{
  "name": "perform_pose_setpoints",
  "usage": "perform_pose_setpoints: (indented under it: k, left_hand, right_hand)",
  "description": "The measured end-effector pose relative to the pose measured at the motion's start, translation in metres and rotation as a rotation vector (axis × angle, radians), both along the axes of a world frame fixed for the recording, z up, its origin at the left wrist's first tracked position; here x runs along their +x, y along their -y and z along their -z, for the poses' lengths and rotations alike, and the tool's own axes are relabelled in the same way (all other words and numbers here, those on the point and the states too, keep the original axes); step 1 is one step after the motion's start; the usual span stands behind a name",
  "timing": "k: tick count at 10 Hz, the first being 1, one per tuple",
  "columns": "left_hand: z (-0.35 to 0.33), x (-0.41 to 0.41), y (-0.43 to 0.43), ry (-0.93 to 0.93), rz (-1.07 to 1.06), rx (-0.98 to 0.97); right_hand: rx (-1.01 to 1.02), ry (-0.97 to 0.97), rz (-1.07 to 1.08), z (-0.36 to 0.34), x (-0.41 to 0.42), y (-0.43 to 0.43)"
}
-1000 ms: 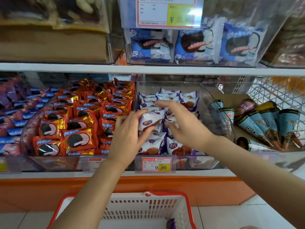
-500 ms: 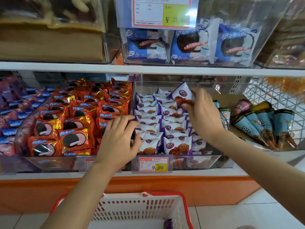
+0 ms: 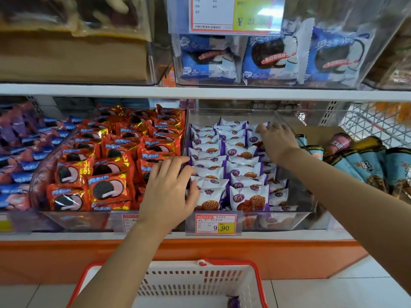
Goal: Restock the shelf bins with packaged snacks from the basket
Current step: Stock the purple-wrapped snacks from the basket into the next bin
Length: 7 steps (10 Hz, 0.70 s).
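Fingers [image 3: 261, 129] of the right hand [image 3: 278, 141] bend over a snack packet [image 3: 253, 140] at the back right of the clear bin [image 3: 266, 221]; I cannot tell whether they grip it. The left hand [image 3: 169, 190] clasps the front-left packets [image 3: 209, 185] between curled fingers and thumb. The bin looks nearly full, and the basket [image 3: 178, 283] below it shows one purple packet [image 3: 233, 302], so restocking seems almost done.

Two grips [image 3: 168, 192] [image 3: 278, 142], one basket [image 3: 201, 278].
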State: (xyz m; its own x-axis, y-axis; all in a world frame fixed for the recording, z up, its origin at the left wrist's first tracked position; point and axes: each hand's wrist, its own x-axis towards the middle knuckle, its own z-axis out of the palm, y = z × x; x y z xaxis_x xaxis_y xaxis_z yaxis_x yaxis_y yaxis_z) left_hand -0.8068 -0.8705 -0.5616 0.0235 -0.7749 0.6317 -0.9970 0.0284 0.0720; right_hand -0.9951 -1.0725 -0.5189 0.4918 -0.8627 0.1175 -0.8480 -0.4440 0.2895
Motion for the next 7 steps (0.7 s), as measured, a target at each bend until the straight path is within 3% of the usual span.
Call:
perform_pose_setpoints:
  k: [1, 2, 3, 6, 7]
  left_hand:
    - [0.001, 0.000, 0.000, -0.001, -0.003, 0.009]
    - [0.001, 0.000, 0.000, -0.005, -0.004, 0.010]
    - [0.001, 0.000, 0.000, -0.010, -0.005, 0.006]
    - [0.001, 0.000, 0.000, -0.025, 0.012, -0.019]
    - [0.001, 0.000, 0.000, -0.021, 0.011, -0.010]
  right_hand:
    - [-0.111, -0.092, -0.004, -0.003, 0.002, 0.004]
    - [-0.093, -0.108, -0.061, -0.004, 0.004, 0.009]
    - [-0.014, -0.007, -0.039, -0.010, 0.003, 0.007]
    - [0.012, 0.018, 0.005, -0.014, 0.005, 0.003]
    - [-0.066, -0.009, -0.030, -0.009, 0.004, -0.003]
